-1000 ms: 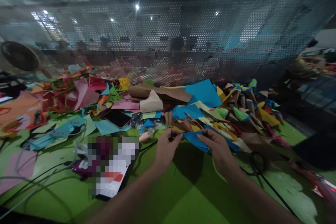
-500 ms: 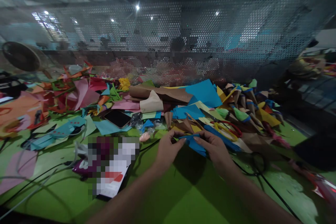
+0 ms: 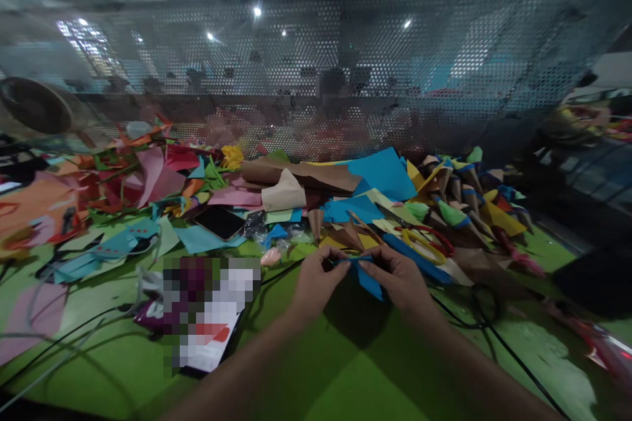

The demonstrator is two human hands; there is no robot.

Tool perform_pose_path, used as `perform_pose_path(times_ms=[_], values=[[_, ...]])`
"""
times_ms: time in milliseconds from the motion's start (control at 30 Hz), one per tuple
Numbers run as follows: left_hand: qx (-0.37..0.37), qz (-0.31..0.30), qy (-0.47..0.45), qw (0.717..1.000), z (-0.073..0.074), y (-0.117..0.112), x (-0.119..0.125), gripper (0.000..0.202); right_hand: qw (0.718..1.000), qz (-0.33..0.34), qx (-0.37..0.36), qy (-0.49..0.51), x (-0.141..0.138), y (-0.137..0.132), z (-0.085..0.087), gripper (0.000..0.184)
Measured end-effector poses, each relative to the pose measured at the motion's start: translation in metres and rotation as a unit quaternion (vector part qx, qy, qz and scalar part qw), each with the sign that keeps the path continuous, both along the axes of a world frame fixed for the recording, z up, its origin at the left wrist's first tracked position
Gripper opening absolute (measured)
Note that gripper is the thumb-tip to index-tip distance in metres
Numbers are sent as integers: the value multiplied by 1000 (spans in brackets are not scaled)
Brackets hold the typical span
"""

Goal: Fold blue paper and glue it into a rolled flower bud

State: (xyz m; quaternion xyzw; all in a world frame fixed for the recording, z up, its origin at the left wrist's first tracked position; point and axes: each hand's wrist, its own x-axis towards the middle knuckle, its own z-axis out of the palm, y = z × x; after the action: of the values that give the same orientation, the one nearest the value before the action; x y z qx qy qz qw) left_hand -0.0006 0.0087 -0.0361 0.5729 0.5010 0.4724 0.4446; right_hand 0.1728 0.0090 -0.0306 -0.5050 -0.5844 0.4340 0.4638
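A small piece of blue paper [image 3: 369, 281] is held between both hands, a little above the green table [image 3: 340, 375]. My left hand [image 3: 320, 279] pinches its left end between thumb and fingers. Closed on the right part is my right hand [image 3: 395, 274], its thumb pressed on the paper's face. One flap of the paper hangs down in front of the right fingers. Just beyond the hands lie yellow-handled scissors [image 3: 422, 247], red-handled scissors [image 3: 444, 241] and brown paper scraps [image 3: 348, 237].
A phone with a lit screen [image 3: 212, 335] lies left of my forearms, and a dark phone [image 3: 220, 222] farther back. Coloured paper heaps and brown paper cones [image 3: 469, 200] line the back, before a perforated metal screen [image 3: 296, 66]. Black cable [image 3: 513, 355] runs at right.
The blue paper has turned and narrowed between my fingers, with its flap now hanging lower as a single strip. Both hands stay in nearly the same place, and the view has shifted slightly.
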Motion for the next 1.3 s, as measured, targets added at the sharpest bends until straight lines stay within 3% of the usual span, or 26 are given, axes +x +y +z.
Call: perform_pose_path(times_ms=[1300], values=[[4,-18,-2,1000,1,-2,1,7,1000,11,5,5,-6,-4,4,27]])
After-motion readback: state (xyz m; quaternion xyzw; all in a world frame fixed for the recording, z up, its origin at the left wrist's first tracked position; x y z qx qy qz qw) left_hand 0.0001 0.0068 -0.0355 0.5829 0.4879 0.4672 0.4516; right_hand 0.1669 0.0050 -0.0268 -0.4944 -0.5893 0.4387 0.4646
